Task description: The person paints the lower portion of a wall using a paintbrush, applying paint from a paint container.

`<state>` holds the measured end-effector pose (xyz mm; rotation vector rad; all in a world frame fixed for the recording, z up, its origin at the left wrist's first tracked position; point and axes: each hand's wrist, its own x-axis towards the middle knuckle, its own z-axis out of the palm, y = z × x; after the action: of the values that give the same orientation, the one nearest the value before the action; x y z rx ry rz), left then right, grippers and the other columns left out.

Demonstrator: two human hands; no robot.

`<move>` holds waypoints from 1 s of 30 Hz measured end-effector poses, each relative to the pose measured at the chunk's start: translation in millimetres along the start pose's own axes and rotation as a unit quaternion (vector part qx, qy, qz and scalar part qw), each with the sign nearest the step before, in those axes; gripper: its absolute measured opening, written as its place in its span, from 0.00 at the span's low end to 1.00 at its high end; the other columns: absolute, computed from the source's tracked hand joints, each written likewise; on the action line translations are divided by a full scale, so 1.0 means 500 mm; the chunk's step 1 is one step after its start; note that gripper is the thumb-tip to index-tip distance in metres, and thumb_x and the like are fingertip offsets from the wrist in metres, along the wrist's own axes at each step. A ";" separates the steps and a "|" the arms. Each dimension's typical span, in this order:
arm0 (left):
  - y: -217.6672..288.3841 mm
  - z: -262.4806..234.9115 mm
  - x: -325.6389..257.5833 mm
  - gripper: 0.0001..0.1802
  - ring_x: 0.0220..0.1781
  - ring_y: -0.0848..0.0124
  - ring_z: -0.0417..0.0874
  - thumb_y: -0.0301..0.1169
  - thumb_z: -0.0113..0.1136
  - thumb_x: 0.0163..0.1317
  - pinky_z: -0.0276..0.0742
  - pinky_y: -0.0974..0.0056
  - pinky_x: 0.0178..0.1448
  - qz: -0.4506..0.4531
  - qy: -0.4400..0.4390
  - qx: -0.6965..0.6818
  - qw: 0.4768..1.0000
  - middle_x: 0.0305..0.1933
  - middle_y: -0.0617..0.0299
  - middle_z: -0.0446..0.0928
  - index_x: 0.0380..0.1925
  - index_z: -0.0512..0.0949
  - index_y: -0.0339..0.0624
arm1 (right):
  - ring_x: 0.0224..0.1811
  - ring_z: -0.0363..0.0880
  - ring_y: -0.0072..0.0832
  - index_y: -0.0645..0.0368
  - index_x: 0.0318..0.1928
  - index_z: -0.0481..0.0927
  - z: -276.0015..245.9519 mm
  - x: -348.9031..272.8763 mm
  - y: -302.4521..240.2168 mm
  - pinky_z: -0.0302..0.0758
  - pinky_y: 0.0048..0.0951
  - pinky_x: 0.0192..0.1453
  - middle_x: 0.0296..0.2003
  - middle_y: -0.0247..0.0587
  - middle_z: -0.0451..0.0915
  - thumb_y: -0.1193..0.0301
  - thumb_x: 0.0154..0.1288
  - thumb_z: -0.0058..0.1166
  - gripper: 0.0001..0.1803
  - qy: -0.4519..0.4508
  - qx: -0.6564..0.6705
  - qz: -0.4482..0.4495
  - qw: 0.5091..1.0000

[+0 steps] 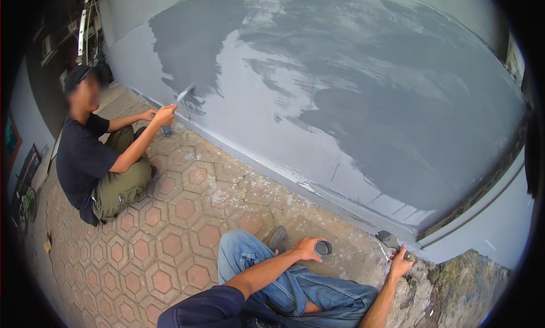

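While the person sits low on the paved floor [170, 243] in blue jeans, both forearms enter from the 6 o'clock edge. The left hand [306, 248], just right of the raised knee, curls loosely around a small round grey container [323, 248] whose open mouth faces the camera; the fingers wrap its side rather than close fully. The right hand [400, 263], at about 4 o'clock, is closed on the handle of a paint brush [390, 241], whose grey-loaded bristles touch the low ledge at the foot of the wall [340, 101]. Beside this hand, toward 4 o'clock, lies rough, broken masonry [460, 288]. The floor of hexagonal reddish tiles, flecked with pale spatter near the ledge, extends toward 9 o'clock. Beyond it, the wall fills the field from 11 to 3 o'clock, with darker wet grey patches over a lighter grey coat. At 10 o'clock a second person [96, 163], in a dark shirt and olive trousers, squats on the tiles and holds a brush [183, 95] against the same wall. Behind that person, at 11 o'clock, a ladder [85, 27] stands.
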<state>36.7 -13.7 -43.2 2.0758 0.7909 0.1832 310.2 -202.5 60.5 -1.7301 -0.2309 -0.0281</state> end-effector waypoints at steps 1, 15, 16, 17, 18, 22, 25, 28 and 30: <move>-0.006 0.001 0.006 0.48 0.58 0.53 0.80 0.44 0.81 0.33 0.75 0.54 0.62 0.006 0.001 0.005 1.000 0.55 0.53 0.80 0.60 0.72 0.53 | 0.13 0.76 0.23 0.69 0.29 0.81 -0.005 0.007 0.007 0.73 0.24 0.16 0.17 0.42 0.80 0.65 0.66 0.58 0.17 -0.004 -0.007 0.004 1.000; 0.023 -0.005 0.024 0.47 0.57 0.58 0.82 0.45 0.82 0.33 0.76 0.58 0.61 -0.016 -0.004 0.034 0.999 0.54 0.55 0.81 0.58 0.74 0.47 | 0.16 0.80 0.23 0.67 0.28 0.85 -0.005 -0.001 -0.031 0.75 0.28 0.23 0.17 0.40 0.82 0.62 0.64 0.59 0.18 -0.002 -0.057 0.027 0.998; 0.020 -0.004 0.017 0.47 0.57 0.58 0.82 0.45 0.82 0.33 0.76 0.58 0.61 -0.016 -0.028 0.036 0.999 0.54 0.55 0.81 0.58 0.74 0.47 | 0.16 0.79 0.23 0.68 0.28 0.85 -0.003 -0.008 -0.035 0.75 0.27 0.22 0.18 0.41 0.82 0.62 0.65 0.59 0.18 -0.002 -0.061 0.030 0.998; 0.021 -0.004 0.019 0.47 0.57 0.56 0.81 0.43 0.83 0.33 0.76 0.56 0.61 -0.013 -0.014 0.025 1.000 0.53 0.53 0.81 0.58 0.74 0.47 | 0.16 0.79 0.23 0.69 0.29 0.84 0.001 -0.006 -0.038 0.74 0.27 0.22 0.19 0.42 0.82 0.62 0.65 0.60 0.19 -0.001 -0.063 0.028 0.998; 0.022 -0.002 0.020 0.47 0.56 0.54 0.81 0.42 0.83 0.32 0.76 0.55 0.61 -0.011 0.000 0.011 1.000 0.53 0.51 0.80 0.58 0.74 0.47 | 0.16 0.79 0.23 0.69 0.29 0.85 0.003 -0.002 -0.034 0.74 0.27 0.22 0.18 0.41 0.82 0.62 0.65 0.60 0.19 0.003 -0.068 0.023 0.997; 0.021 -0.007 0.020 0.47 0.56 0.55 0.81 0.41 0.83 0.32 0.76 0.56 0.61 -0.024 -0.011 -0.012 1.000 0.52 0.51 0.81 0.57 0.75 0.45 | 0.17 0.81 0.24 0.68 0.28 0.85 0.006 -0.007 -0.033 0.78 0.28 0.25 0.18 0.39 0.83 0.61 0.64 0.60 0.19 0.001 -0.077 0.042 0.996; 0.026 0.001 0.023 0.45 0.55 0.56 0.82 0.40 0.83 0.32 0.77 0.57 0.59 -0.001 -0.003 0.002 1.000 0.51 0.51 0.82 0.56 0.75 0.43 | 0.18 0.82 0.24 0.67 0.28 0.85 -0.009 -0.005 -0.035 0.78 0.28 0.26 0.18 0.39 0.83 0.60 0.63 0.60 0.19 -0.005 -0.098 0.046 0.994; 0.031 -0.005 0.027 0.45 0.54 0.56 0.83 0.40 0.82 0.33 0.78 0.57 0.58 -0.011 0.000 0.000 1.000 0.51 0.51 0.82 0.56 0.75 0.44 | 0.18 0.82 0.24 0.67 0.28 0.85 -0.005 -0.001 -0.036 0.79 0.27 0.27 0.18 0.39 0.83 0.59 0.63 0.60 0.20 -0.018 -0.107 0.043 0.993; 0.029 -0.006 0.030 0.44 0.53 0.56 0.83 0.41 0.82 0.33 0.78 0.57 0.58 -0.013 -0.002 -0.003 1.000 0.50 0.51 0.82 0.56 0.76 0.45 | 0.19 0.83 0.23 0.66 0.27 0.85 0.001 0.004 -0.026 0.79 0.28 0.28 0.18 0.38 0.83 0.58 0.63 0.60 0.21 -0.013 -0.110 0.047 0.993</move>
<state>54.0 -8.7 -32.3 2.0584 0.8138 0.1671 309.8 -199.8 73.4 -1.9603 -0.1704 0.0398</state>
